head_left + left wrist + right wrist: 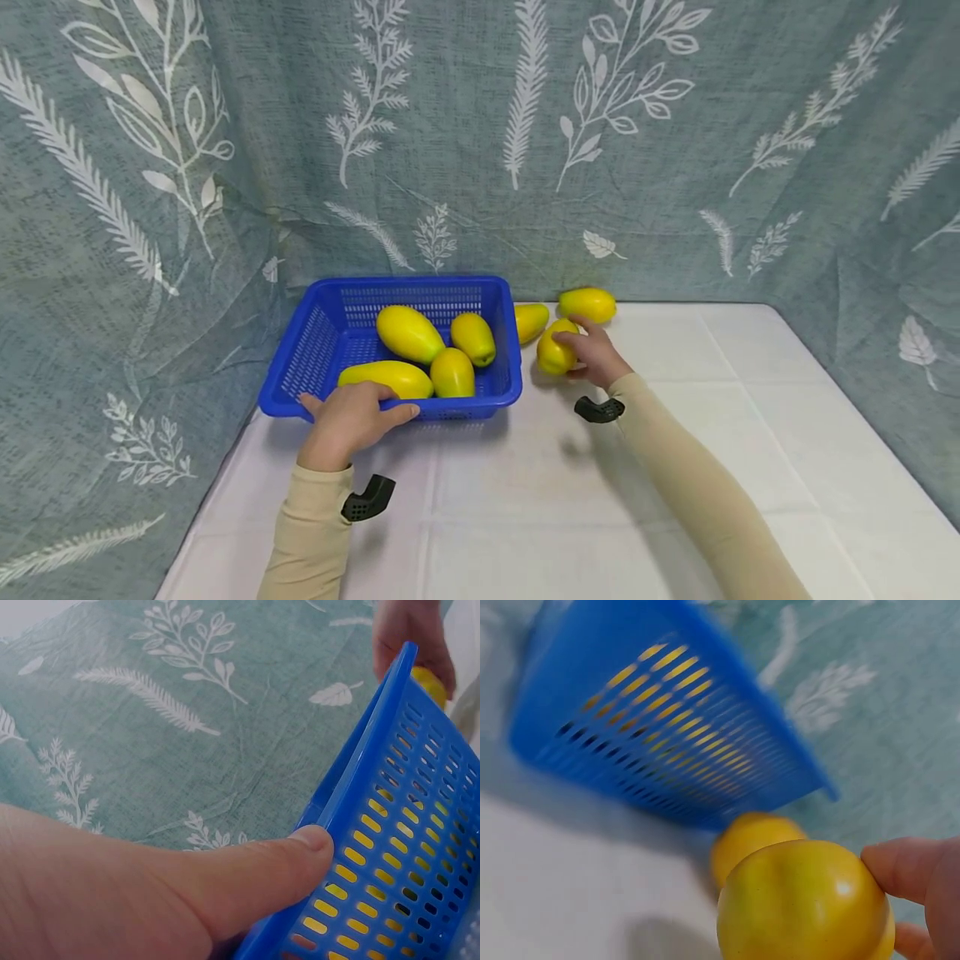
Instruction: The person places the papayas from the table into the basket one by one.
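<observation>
My left hand (351, 422) grips the front rim of a blue plastic basket (512, 350), thumb (300, 851) on the outside and fingers reaching over the edge. Several yellow mangoes lie inside, among them a long mango (386, 379) right by those fingers. To the right of the basket, my right hand (596, 354) holds a mango (555, 350) between thumb and fingers. The right wrist view shows this held mango (802, 904) from its rounded end, overlapping another mango (754, 836) by the basket wall.
Two more mangoes are at the table's back edge: one mango (531, 322) beside the basket and another mango (588, 304) behind my right hand. A white cloth covers the table (525, 517). Green-grey curtains (465, 142) with white leaf prints hang behind and at both sides.
</observation>
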`<state>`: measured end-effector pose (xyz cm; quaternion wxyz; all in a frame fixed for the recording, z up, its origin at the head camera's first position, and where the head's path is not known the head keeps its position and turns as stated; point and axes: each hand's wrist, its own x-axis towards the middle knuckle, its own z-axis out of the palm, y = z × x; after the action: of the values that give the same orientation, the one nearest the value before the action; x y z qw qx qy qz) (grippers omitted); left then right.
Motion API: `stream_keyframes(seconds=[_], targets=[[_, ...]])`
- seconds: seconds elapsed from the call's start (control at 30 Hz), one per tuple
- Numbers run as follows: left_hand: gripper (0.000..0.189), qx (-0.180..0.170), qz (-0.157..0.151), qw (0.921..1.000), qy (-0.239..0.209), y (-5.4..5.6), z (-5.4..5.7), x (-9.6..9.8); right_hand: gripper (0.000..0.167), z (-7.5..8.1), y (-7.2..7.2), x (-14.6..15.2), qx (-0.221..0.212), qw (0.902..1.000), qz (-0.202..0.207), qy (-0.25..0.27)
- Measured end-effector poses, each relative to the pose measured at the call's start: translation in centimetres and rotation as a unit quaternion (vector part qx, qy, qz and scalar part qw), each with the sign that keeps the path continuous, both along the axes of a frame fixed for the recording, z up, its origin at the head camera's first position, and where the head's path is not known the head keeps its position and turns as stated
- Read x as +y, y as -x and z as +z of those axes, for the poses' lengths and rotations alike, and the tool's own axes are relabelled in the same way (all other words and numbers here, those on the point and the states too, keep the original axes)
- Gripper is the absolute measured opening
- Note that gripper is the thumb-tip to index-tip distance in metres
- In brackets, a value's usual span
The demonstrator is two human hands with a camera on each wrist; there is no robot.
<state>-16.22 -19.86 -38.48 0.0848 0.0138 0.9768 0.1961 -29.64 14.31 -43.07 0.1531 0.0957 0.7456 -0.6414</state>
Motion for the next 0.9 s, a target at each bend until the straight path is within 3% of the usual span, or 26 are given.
stream_keyframes(seconds=[0.2, 0.47, 0.67, 0.8, 0.9], targets=[[0.051, 0.005, -0.002, 1.0, -0.004, 0.0, 0.1, -0.2, 0.072, 3.8, 0.1, 0.3, 0.036, 0.998, 0.015, 0.049], [0.051, 0.001, -0.002, 1.0, -0.006, 0.0, 0.0, -0.1, 0.068, 7.9, 0.1, -2.5, 0.082, 0.9942, 0.055, 0.042], [0.053, -0.002, -0.001, 1.0, -0.001, 0.0, -0.1, -0.2, 0.065, 8.9, -0.7, -6.4, 0.096, 0.988, 0.12, 0.02], [0.055, -0.003, -0.001, 1.0, 0.002, 0.0, 0.0, -0.1, 0.065, 8.7, -1.1, -8.7, 0.097, 0.98, 0.172, -0.027], [0.055, -0.006, 0.0, 1.0, 0.001, 0.1, 0.0, -0.1, 0.066, 8.2, -1.4, -9.9, 0.112, 0.9677, 0.211, -0.083]])
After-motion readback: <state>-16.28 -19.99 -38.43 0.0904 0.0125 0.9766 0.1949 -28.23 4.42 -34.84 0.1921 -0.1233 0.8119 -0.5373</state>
